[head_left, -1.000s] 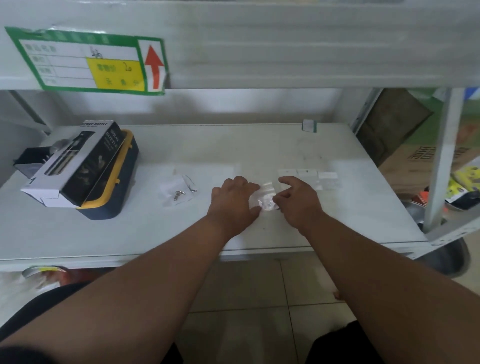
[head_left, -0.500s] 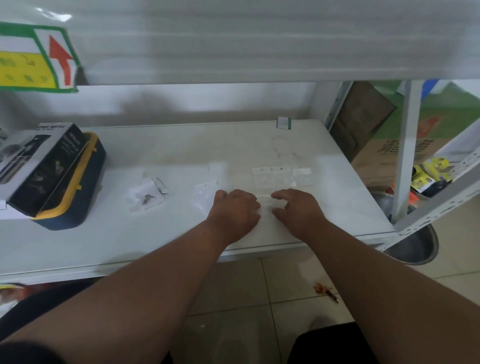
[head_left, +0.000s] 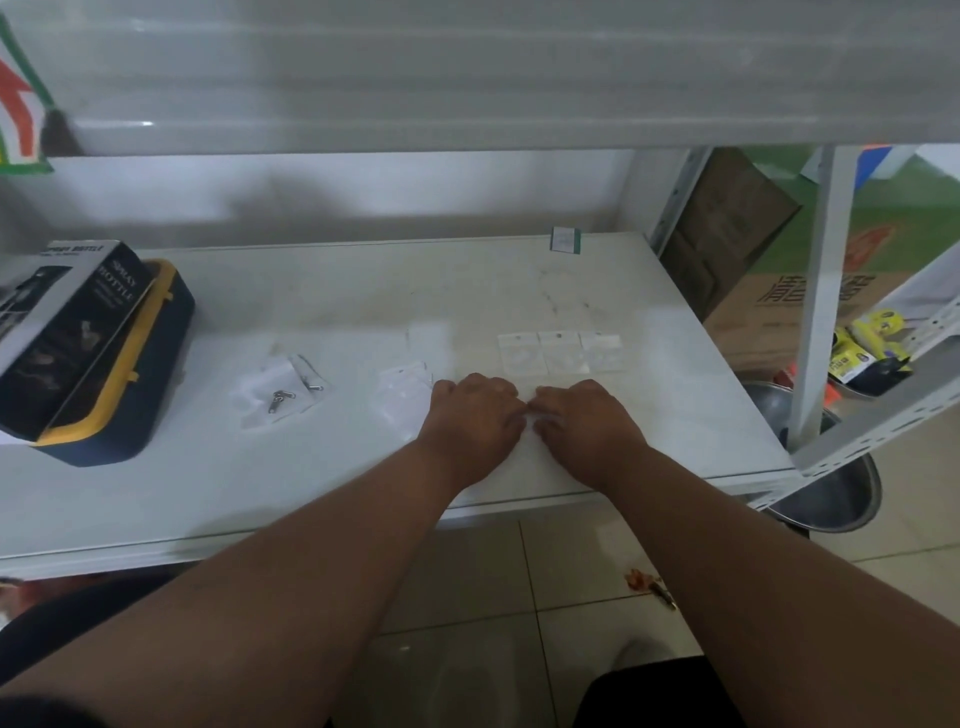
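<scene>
Both my hands rest knuckles-up on the white shelf top (head_left: 311, 467), near its front edge. My left hand (head_left: 475, 418) and my right hand (head_left: 584, 423) meet fingertip to fingertip, fingers curled down. Between them they pinch a small clear bag (head_left: 531, 413); only a sliver of it shows and what it holds is hidden. Just beyond the hands lie three flat clear bags in a row (head_left: 561, 353). Left of my left hand lie more clear bags (head_left: 402, 397).
An opened bag with small metal parts (head_left: 280, 397) lies further left. A spray bottle box (head_left: 67, 332) leans on a navy and yellow case (head_left: 135, 384) at the far left. On the right stand a shelf post (head_left: 826, 291), a metal basin (head_left: 836, 493) and cardboard boxes (head_left: 779, 306).
My hands have lowered the small bag, which showed between the fingers before, down onto the shelf top and now cover it. The view has swung to the right.
</scene>
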